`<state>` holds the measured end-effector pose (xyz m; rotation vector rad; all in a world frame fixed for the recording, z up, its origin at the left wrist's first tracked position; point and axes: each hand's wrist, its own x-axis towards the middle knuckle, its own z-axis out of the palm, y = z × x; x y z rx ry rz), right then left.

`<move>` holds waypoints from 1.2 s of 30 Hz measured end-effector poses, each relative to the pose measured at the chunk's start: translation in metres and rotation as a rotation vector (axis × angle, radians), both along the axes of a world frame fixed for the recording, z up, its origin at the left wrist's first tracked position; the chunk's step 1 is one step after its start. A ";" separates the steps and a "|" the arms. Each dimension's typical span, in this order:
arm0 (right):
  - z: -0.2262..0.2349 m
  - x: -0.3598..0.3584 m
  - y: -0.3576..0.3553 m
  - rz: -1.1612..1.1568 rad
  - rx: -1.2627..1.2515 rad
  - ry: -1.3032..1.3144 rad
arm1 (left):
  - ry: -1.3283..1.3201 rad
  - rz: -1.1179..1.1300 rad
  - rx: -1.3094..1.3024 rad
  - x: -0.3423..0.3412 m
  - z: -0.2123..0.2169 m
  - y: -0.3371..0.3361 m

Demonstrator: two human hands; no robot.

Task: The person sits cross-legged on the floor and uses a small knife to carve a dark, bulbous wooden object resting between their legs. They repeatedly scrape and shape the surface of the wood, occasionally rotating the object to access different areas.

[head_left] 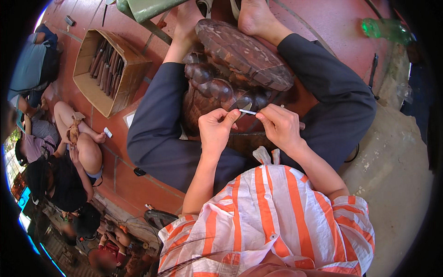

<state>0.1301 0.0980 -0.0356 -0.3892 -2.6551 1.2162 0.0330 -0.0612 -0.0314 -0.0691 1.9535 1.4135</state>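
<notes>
Between my two hands runs a slim carving tool (248,111), its narrow shaft bright and pale. My left hand (216,128) is closed, with thumb and forefinger pinching the tip. The closed right hand (280,127) grips the other part; a brown, handle-like end pokes out past its outer side. A thin dark edge shows by my left fingers, too unclear to name. Just beyond both hands a dark brown wood carving (217,87) with rounded knobs lies tilted between my legs. Its flat, roughly round base (244,53) faces up and away.
An open cardboard box (99,108) of wooden-handled tools stands at the left. A green plastic bottle (385,31) lies far right. A green stool-like thing (147,7) is at the top. Several people sit along the left on red tiles. A concrete ledge (383,161) rises at my right.
</notes>
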 end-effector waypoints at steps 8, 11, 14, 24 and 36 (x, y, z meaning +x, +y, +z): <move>-0.001 -0.014 0.008 -0.031 -0.173 -0.067 | -0.026 0.004 -0.005 0.001 0.002 0.001; -0.001 -0.015 0.009 -0.038 -0.246 -0.167 | 0.010 0.011 0.008 0.003 0.001 0.001; -0.001 -0.018 0.009 -0.072 -0.332 -0.143 | 0.046 0.020 0.024 0.002 0.000 0.002; 0.003 -0.002 0.004 -0.003 0.099 0.037 | 0.004 0.011 -0.003 0.000 0.003 0.002; -0.005 -0.014 0.012 -0.054 -0.312 -0.141 | -0.033 0.016 -0.002 -0.001 0.004 0.003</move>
